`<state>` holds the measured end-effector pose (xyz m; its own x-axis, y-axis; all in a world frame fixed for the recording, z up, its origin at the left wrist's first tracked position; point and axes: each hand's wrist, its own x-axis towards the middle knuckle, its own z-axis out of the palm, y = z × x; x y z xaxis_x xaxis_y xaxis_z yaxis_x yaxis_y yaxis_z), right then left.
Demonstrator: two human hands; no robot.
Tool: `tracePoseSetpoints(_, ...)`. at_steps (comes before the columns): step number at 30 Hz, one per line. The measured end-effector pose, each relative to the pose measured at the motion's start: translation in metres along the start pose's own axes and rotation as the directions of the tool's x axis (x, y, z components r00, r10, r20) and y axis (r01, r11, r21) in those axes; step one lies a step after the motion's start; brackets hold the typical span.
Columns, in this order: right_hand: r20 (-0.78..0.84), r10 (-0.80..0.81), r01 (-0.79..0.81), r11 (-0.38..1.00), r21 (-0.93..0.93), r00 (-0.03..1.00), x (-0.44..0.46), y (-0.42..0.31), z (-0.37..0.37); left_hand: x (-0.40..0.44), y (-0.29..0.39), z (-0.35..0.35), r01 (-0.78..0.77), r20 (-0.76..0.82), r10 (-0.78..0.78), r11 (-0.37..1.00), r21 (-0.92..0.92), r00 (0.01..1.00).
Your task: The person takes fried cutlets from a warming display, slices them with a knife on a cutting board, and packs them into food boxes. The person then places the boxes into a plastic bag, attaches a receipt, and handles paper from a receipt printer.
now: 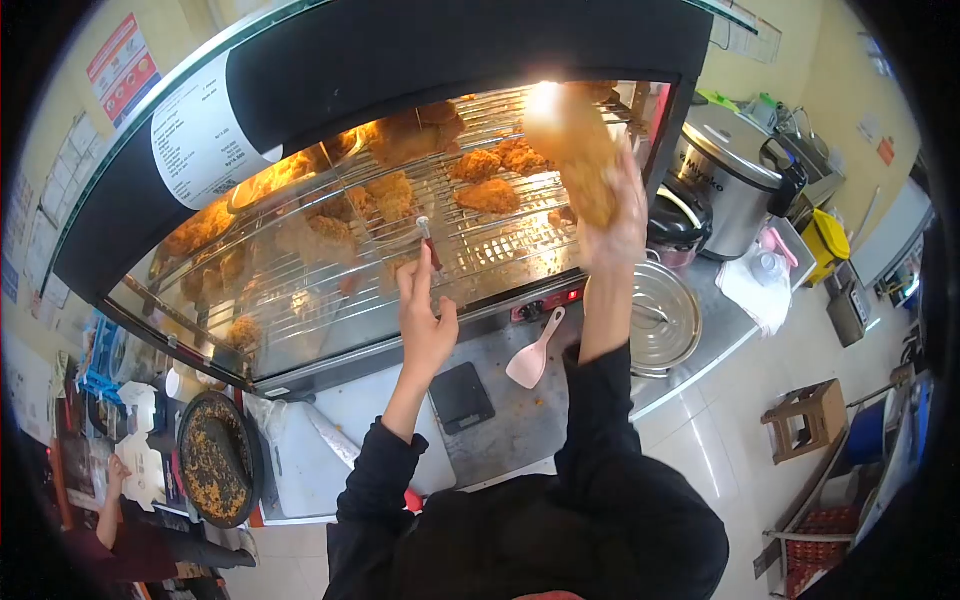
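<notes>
A lit glass display cabinet holds several pieces of fried chicken (487,197) on wire racks. My right hand (612,215) is raised at the cabinet's right end, its fingers wrapped round a large golden-brown piece (585,160), blurred by motion and bright at its top. My left hand (428,318) is at the front glass near the cabinet's middle, index finger pointing up and the other fingers partly curled, with nothing seen in it. Just above that fingertip is a small dark red handle (431,247) with a metal top. A pink scoop (530,361) lies on the counter between my forearms.
A black scale (461,398) and a white board (310,455) are on the counter. Right of my arm sit a round metal lid (668,315) and a large cooker (728,165). At lower left are a black pan (220,460) and another person's arm (110,505).
</notes>
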<state>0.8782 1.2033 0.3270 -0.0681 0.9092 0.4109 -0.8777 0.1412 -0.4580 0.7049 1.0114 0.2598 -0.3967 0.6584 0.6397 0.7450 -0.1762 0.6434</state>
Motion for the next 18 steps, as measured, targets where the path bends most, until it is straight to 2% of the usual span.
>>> tracePoseSetpoints(2, 0.025, 0.106, -0.109, 0.985, 0.136, 0.994, -0.046, -0.026, 0.005, 0.004, 0.005, 0.002, -0.005, 0.052, 0.006, 1.0, -0.011, 0.999)
tracePoseSetpoints(5, 0.021, 0.299, -0.284, 0.881, 0.378, 0.954, -0.078, -0.044, -0.035, 0.013, 0.015, 0.015, -0.004, 0.148, 0.011, 0.999, -0.05, 0.989)
tracePoseSetpoints(7, 0.031, 0.302, -0.271, 0.802, 0.531, 0.953, -0.096, -0.055, -0.053, 0.02, 0.022, 0.031, 0.005, 0.211, 0.012, 0.997, -0.081, 0.978)
tracePoseSetpoints(10, 0.076, 0.308, -0.273, 0.669, 0.691, 0.948, -0.116, -0.066, -0.091, 0.029, 0.029, 0.067, -0.129, 0.209, 0.135, 0.991, -0.042, 0.969)
tracePoseSetpoints(11, 0.09, 0.323, -0.282, 0.619, 0.733, 0.942, -0.121, -0.071, -0.095, 0.032, 0.032, 0.078, -0.079, 0.25, 0.119, 0.983, -0.163, 0.961)
tracePoseSetpoints(12, 0.105, 0.341, -0.293, 0.563, 0.773, 0.934, -0.127, -0.074, -0.099, 0.036, 0.035, 0.087, -0.072, 0.298, 0.133, 0.975, -0.209, 0.945)
tracePoseSetpoints(13, 0.035, 0.373, -0.267, 0.592, 0.76, 0.927, -0.133, -0.08, -0.102, 0.04, 0.037, 0.095, -0.059, 0.343, 0.146, 0.966, -0.252, 0.928)
tracePoseSetpoints(15, 0.108, 0.421, -0.32, 0.475, 0.82, 0.901, -0.145, -0.085, -0.097, 0.044, 0.027, 0.111, -0.072, 0.384, 0.225, 0.925, -0.374, 0.896)
tracePoseSetpoints(16, 0.147, 0.443, -0.346, 0.41, 0.844, 0.884, -0.15, -0.086, -0.093, 0.046, 0.019, 0.111, 0.071, 0.497, 0.184, 0.89, -0.451, 0.848)
tracePoseSetpoints(18, 0.163, 0.496, -0.379, 0.371, 0.848, 0.853, -0.16, -0.082, -0.094, 0.045, 0.006, 0.1, 0.369, 0.694, 0.142, 0.763, -0.531, 0.706)
